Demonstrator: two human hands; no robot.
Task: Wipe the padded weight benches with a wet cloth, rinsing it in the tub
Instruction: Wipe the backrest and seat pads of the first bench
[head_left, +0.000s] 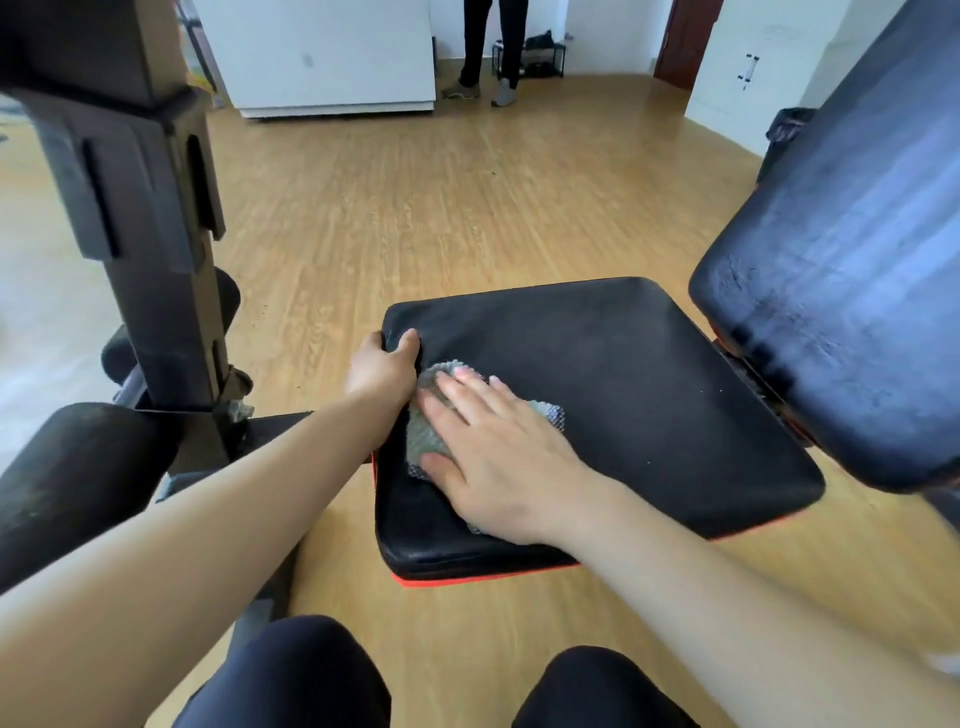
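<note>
Head view: we look down at our two hands on the black seat pad (649, 395) of a weight bench.
Right hand (498, 457): it lies flat, fingers spread, and presses the grey cloth (423, 436) on the left part of the seat pad; it presses rather than grips.
Left hand (382, 366): it is curled around the far left corner of the pad, thumb on top, and steadies it.
Cloth: mostly under our palm, touching the pad, near its left edge.
Advice for the step: we think it is best to keep the palm flat, push in long overlapping strokes toward the right side, and also pass over the edges above the orange trim (493, 577).
Backrest pad (841, 270): tilted up at the right, dusty and streaked; we judge it not yet wiped.
Tub: not in view.
Room: wooden floor (415, 208), a dark metal post (150, 218) at the left, another person's legs (491, 47) far behind.
</note>
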